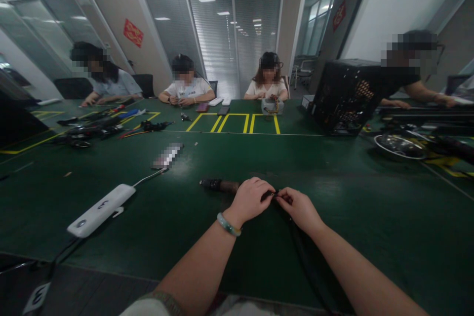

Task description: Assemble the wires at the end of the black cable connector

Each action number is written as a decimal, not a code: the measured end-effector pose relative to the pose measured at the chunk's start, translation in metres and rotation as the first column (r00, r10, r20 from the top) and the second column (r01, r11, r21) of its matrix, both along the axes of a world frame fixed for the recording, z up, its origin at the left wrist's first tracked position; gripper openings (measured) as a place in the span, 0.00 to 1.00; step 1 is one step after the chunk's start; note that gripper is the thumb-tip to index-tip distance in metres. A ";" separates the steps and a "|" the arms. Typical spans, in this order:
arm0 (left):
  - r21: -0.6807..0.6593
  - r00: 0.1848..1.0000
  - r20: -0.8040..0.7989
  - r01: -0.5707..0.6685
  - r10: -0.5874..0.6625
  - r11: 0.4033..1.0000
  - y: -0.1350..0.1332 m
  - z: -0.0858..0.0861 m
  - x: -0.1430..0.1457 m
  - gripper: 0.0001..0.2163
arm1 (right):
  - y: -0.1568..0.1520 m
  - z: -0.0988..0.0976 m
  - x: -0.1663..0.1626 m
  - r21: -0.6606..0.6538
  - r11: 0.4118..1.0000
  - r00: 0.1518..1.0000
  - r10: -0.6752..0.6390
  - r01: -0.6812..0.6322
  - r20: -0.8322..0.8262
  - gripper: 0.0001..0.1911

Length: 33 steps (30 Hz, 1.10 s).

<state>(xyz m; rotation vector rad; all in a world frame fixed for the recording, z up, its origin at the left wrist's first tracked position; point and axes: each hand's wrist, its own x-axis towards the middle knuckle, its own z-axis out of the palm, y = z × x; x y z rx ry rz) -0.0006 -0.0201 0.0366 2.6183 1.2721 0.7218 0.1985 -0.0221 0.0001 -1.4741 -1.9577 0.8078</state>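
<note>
The left hand (254,197) is closing over the right end of a dark cylindrical tool (218,185), which is lying at the middle of the green table (377,242), its tip pointing left. The right hand (298,207) is meeting it there, fingertips nearly touching the left's, and is pinching a small dark part (276,193) too hidden to make out fully. A black cable (301,252) is trailing from beneath the right hand toward the near edge. A green bangle (228,225) is circling the left wrist. On the near left, a white power strip (101,211) is resting, a thin white cord (150,176) running from it to a blurred flat object (167,156) farther off. On the far right, a black computer case (344,98) is standing left of a round metal dish (400,147). Along the far side, co-workers (188,90) are sitting, and one is handling a gray box (272,107).
</note>
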 end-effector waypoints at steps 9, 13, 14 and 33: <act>-0.003 1.000 0.018 -0.004 0.004 1.000 0.000 0.001 0.001 0.07 | -0.001 0.004 -0.001 0.002 1.000 1.000 0.004 -0.004 -0.005 0.08; 0.007 1.000 0.000 -0.005 0.005 1.000 0.000 0.001 0.001 0.07 | -0.001 0.005 -0.001 0.005 1.000 1.000 0.007 -0.007 -0.004 0.08; 0.009 1.000 -0.002 -0.007 0.007 1.000 0.000 0.001 0.001 0.08 | -0.001 0.005 -0.001 0.007 1.000 1.000 0.005 -0.005 -0.004 0.08; -0.002 1.000 0.004 -0.011 0.011 1.000 0.002 0.000 0.003 0.08 | -0.002 0.004 -0.002 0.017 1.000 1.000 0.007 -0.007 -0.003 0.06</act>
